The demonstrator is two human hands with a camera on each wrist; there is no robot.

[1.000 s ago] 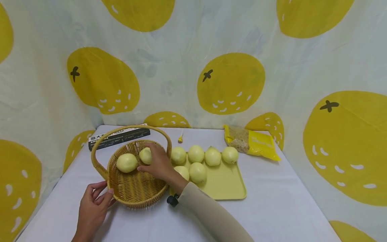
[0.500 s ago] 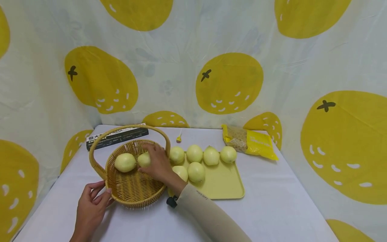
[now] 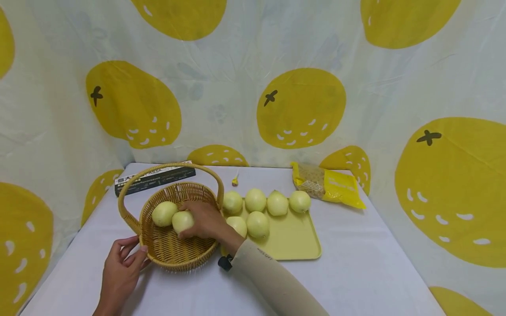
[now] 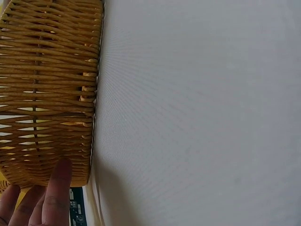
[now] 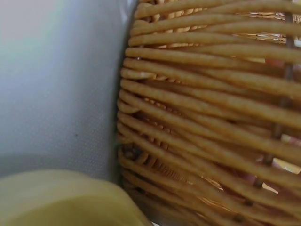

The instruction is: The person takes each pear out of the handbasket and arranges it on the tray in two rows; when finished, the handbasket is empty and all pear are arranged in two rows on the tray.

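Two round pale-green fruits sit in the wicker basket (image 3: 174,263) in the head view. My right hand (image 3: 206,221) reaches in from the right and holds the right-hand fruit (image 3: 183,222), its thumb on the near side. The other fruit (image 3: 164,213) lies just left of it, seemingly touching. My left hand (image 3: 120,270) grips the basket's left front rim, thumb on top. In the left wrist view its fingers (image 4: 57,197) lie against the woven outer side. The right wrist view shows the basket wall (image 5: 211,103) close up, with my right hand hidden.
Right of the basket, a yellow tray (image 3: 292,245) holds several more pale-green fruits (image 3: 258,224). Behind stand a dark pasta box (image 3: 158,179), a small lollipop (image 3: 235,181) and a yellow bag (image 3: 328,185). The basket's tall handle (image 3: 170,166) arches over its opening.
My right hand has brought the right-hand fruit forward and slightly left from the back of the basket, beside the other one. My left hand stays on the rim.
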